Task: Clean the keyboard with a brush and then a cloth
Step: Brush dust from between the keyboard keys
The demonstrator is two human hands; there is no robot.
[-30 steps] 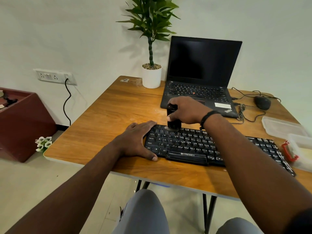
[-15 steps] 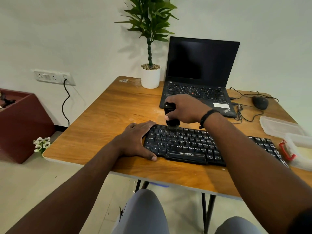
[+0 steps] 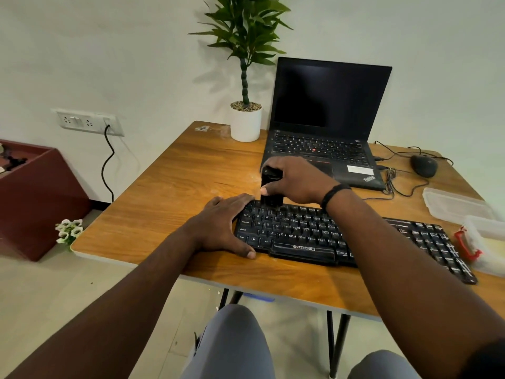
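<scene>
A black keyboard lies across the front of the wooden table. My right hand is shut on a black brush, held upright with its bristle end touching the keyboard's top left rows. My left hand lies flat on the table with thumb and fingers braced against the keyboard's left end. My right forearm hides the middle of the keyboard. No cloth is visible.
An open black laptop stands behind the keyboard, a white potted plant to its left. A wired mouse and its cables lie at the back right. Clear plastic containers and a red-clipped box sit at the right edge.
The brush and my right hand have shifted slightly toward the keyboard's far left edge. My left hand has stayed on the keyboard's left end.
</scene>
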